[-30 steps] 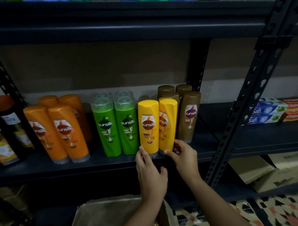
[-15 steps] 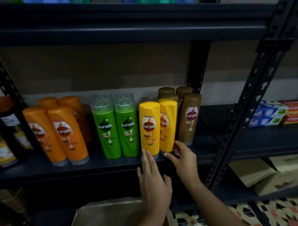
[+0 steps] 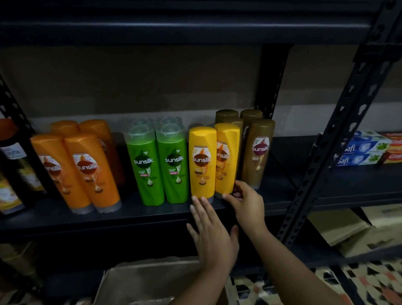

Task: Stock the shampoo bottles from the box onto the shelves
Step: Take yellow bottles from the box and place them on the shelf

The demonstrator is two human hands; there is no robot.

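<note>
A dim stockroom: a dark metal rack with perforated uprights (image 3: 347, 116) stands before a drab wall, and patterned tile floor (image 3: 361, 288) shows at the lower right. The middle shelf (image 3: 102, 217) runs across in front of me, another shelf board close above it. Below, at the bottom edge, sits my open cardboard box (image 3: 145, 285); I cannot tell what is left in it. More cardboard (image 3: 357, 228) lies on the lower level to the right.

Along the shelf stand the shampoo bottles in colour groups, cap-down: orange bottles (image 3: 90, 171) leaning at the left, green bottles (image 3: 158, 164) upright beside them, then two yellow ones, then brown bottles (image 3: 258, 152) behind and to the right. Dark bottles (image 3: 12, 166) stand at the far left. Toothpaste cartons (image 3: 364, 149) are stacked well apart on the next bay.

My left hand (image 3: 212, 237) is flat, fingers straight and together, tips touching the base of the left yellow bottle (image 3: 201, 161) at the shelf's front edge, holding nothing. My right hand (image 3: 247, 204) curls its fingers and thumb around the base of the right yellow bottle (image 3: 226, 160), which stands touching its twin.
</note>
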